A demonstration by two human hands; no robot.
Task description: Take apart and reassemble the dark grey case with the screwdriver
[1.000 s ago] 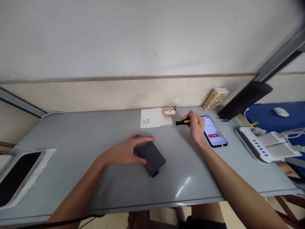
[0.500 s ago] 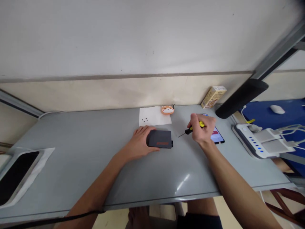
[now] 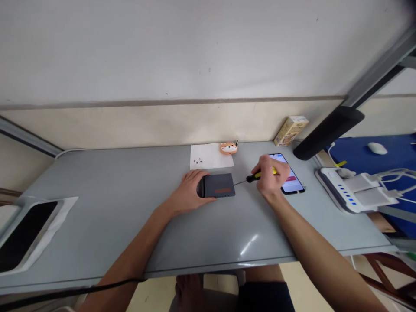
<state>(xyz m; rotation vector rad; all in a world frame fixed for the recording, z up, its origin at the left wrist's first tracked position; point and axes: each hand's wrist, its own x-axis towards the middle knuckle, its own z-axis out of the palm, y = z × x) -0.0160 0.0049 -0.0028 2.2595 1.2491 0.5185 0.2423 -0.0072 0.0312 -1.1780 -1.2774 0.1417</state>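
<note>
A flat dark grey box-shaped device (image 3: 218,185) with a reddish-brown marking lies on the grey table. My left hand (image 3: 190,190) grips its left end, thumb along the near side and fingers over the far side. In my right hand (image 3: 269,174) is a screwdriver (image 3: 253,177) with a black and yellow handle. Its thin shaft points left, and the tip meets the right end of the device; the exact spot of contact is too small to make out. Behind the device, several tiny dark screws (image 3: 197,160) sit on a sheet of white paper (image 3: 211,161).
An orange animal-face case (image 3: 229,148) rests on the paper's right corner. A lit phone (image 3: 292,184) lies beneath my right hand. Farther right are a carton (image 3: 290,131), a black cylinder (image 3: 328,133) and a power strip (image 3: 347,190). A dark-screened tablet-like device (image 3: 27,234) lies at left.
My right hand has moved left, bringing the screwdriver's tip from beside the device to its right end. The device is tilted slightly, showing its near side more. A small black piece at its right end no longer shows.
</note>
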